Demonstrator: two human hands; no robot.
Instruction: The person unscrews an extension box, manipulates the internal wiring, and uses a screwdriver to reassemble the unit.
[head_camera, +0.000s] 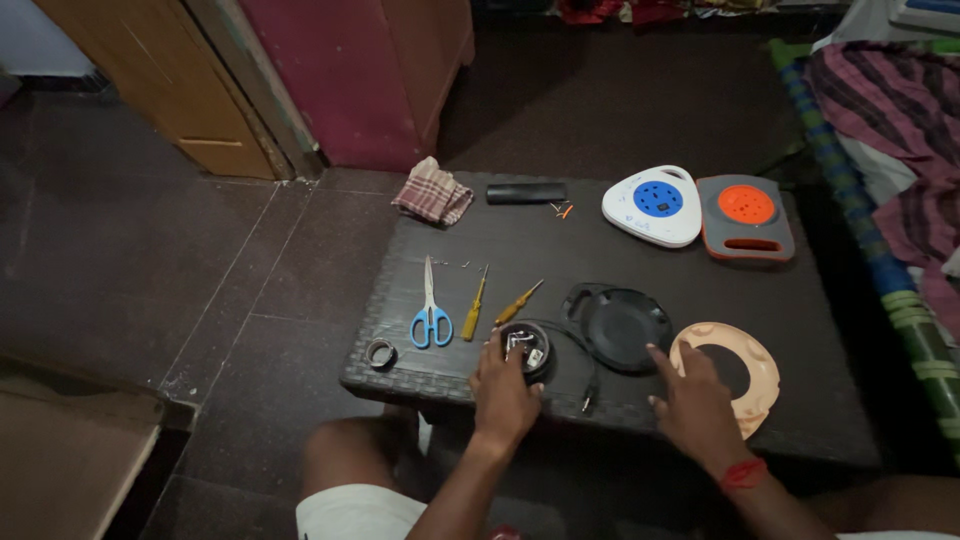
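Note:
My left hand (502, 393) grips a small round black socket part (528, 348) with metal contacts and wires inside, near the front edge of the low dark table (560, 240). A thin black cable (585, 360) runs from that part. My right hand (694, 402) rests with spread fingers on the table, its index fingertip touching the black round casing (620, 325) and its palm over the edge of a beige ring-shaped cover (740, 365).
Blue-handled scissors (430, 310), two yellow-handled screwdrivers (476, 305), and a small tape roll (380, 353) lie at the left. A checked cloth (433, 191), black cylinder (526, 192), white-and-blue extension reel (655, 205) and grey-and-orange reel (746, 215) sit at the back. A bed (890, 150) stands right.

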